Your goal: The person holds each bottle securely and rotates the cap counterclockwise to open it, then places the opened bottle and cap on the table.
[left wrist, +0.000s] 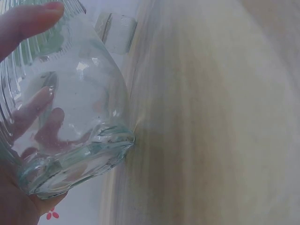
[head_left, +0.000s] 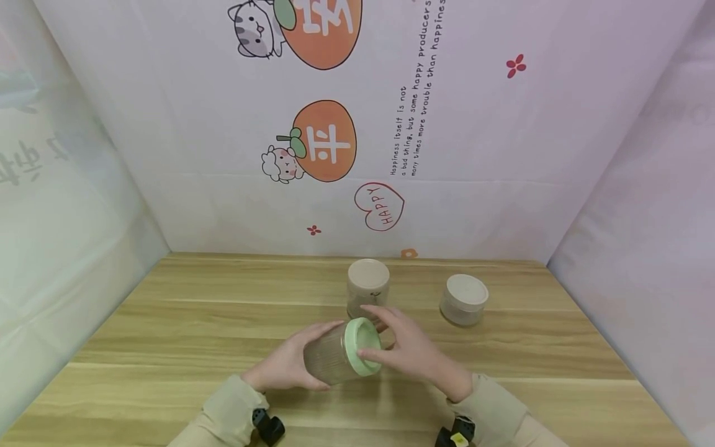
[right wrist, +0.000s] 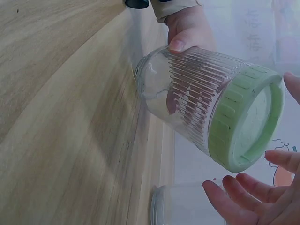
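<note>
"Green lid [right wrist: 248, 117], glass jar [head_left: 329, 359]: where are they?"

"Above the middle of the bench [head_left: 195, 347], nearer the front edge than the back. The jar is tilted well over, lid toward the right edge. Whether its base touches the bench, I cannot tell."

"And the hands?"

"Left hand [head_left: 287, 363] curls round the glass. Right hand [head_left: 410, 351] is spread about the lid; most fingertips stand off it, and I cannot tell whether the thumb touches."

"What worries you?"

"Smooth glass, mainly. If the left grip is slack and the right pushes or twists, the jar could spin in the palm, or slip and hit the bench."

"Anything nearby at risk?"

"A tall jar [head_left: 368, 295] stands just behind, toward the back edge. A careless sweep of the right fingers could tip it. The squat jar [head_left: 463, 303], nearer the back right corner, seems safer."

"And that tilt?"

"It could make a twist go crooked and jam the lid."
</note>
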`<control>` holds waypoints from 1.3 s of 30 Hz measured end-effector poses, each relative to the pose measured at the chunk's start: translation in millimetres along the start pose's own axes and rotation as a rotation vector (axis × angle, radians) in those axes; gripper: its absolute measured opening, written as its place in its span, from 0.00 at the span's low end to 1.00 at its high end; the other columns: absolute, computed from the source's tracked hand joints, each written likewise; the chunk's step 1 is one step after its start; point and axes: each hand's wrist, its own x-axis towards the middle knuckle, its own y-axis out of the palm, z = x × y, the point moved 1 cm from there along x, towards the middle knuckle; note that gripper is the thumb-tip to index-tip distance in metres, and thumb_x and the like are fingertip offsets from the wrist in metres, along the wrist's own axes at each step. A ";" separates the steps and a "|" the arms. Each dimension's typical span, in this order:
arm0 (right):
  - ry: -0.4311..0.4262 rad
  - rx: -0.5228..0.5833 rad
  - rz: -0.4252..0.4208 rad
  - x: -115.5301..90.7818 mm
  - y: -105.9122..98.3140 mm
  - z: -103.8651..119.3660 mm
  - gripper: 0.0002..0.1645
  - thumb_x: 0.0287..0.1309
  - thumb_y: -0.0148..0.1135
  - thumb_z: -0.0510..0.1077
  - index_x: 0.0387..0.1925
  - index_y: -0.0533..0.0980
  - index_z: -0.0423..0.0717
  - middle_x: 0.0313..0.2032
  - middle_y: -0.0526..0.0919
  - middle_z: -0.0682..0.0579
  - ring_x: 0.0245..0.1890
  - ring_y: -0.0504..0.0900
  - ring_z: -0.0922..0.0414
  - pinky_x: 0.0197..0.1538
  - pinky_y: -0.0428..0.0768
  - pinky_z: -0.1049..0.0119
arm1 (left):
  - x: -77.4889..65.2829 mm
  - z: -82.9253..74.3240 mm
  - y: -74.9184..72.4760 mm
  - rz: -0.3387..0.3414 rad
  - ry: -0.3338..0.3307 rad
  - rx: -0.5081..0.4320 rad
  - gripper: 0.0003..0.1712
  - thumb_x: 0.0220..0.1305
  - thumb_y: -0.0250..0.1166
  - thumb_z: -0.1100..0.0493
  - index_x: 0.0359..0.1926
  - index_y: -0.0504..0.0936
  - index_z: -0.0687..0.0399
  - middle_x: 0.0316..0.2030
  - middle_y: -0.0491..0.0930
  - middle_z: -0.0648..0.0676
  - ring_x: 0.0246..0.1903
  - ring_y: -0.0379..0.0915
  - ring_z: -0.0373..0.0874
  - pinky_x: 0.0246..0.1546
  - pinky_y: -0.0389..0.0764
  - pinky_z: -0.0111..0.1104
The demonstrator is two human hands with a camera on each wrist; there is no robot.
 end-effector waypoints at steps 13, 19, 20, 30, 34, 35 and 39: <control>0.105 -0.039 0.000 4.4 6.1 6.0 0.42 0.48 0.69 0.60 0.61 0.68 0.44 0.42 0.79 0.48 0.37 0.78 0.56 0.36 0.80 0.65 | -0.6 1.1 -0.3 -0.008 -0.004 -0.012 0.59 0.36 0.80 0.58 0.70 0.59 0.40 0.65 0.67 0.50 0.58 0.66 0.48 0.53 0.73 0.43; 0.082 -0.083 -0.012 5.0 7.8 8.7 0.41 0.45 0.71 0.60 0.58 0.71 0.46 0.43 0.80 0.50 0.37 0.77 0.58 0.34 0.78 0.69 | -0.6 2.4 0.0 -0.009 0.001 -0.022 0.59 0.36 0.80 0.57 0.70 0.59 0.41 0.64 0.67 0.50 0.57 0.66 0.48 0.52 0.74 0.41; 0.076 -0.094 -0.015 5.0 7.8 9.4 0.40 0.45 0.71 0.60 0.57 0.71 0.46 0.43 0.80 0.50 0.37 0.77 0.58 0.35 0.78 0.68 | -0.5 2.5 0.0 -0.007 0.001 -0.024 0.59 0.36 0.80 0.58 0.70 0.59 0.41 0.64 0.67 0.50 0.57 0.66 0.48 0.52 0.74 0.41; 0.033 -0.141 -0.016 4.3 6.8 12.2 0.38 0.42 0.72 0.58 0.55 0.73 0.47 0.44 0.78 0.52 0.39 0.76 0.57 0.38 0.78 0.62 | -0.4 -1.0 -0.6 -0.003 -0.014 -0.019 0.58 0.36 0.80 0.58 0.70 0.60 0.41 0.65 0.67 0.50 0.58 0.66 0.48 0.54 0.72 0.43; -0.003 -0.078 -0.010 3.4 6.6 11.6 0.39 0.41 0.74 0.53 0.56 0.72 0.44 0.46 0.77 0.50 0.43 0.76 0.54 0.35 0.80 0.68 | -0.6 -0.7 -0.5 -0.008 -0.013 -0.012 0.59 0.35 0.80 0.58 0.70 0.60 0.40 0.64 0.67 0.50 0.58 0.66 0.48 0.54 0.72 0.44; -0.007 -0.056 -0.005 3.1 6.7 11.2 0.39 0.41 0.74 0.52 0.56 0.72 0.44 0.46 0.76 0.49 0.43 0.76 0.53 0.33 0.80 0.71 | -0.7 -0.6 -0.5 -0.009 -0.013 -0.011 0.59 0.35 0.80 0.58 0.70 0.60 0.41 0.64 0.67 0.50 0.58 0.66 0.48 0.54 0.72 0.44; -0.014 0.013 0.012 2.0 6.5 10.0 0.41 0.40 0.75 0.48 0.58 0.70 0.42 0.47 0.74 0.47 0.45 0.74 0.51 0.30 0.78 0.77 | -0.8 -0.2 -0.4 -0.013 -0.015 -0.006 0.59 0.34 0.80 0.58 0.70 0.60 0.41 0.65 0.67 0.51 0.59 0.66 0.49 0.55 0.72 0.45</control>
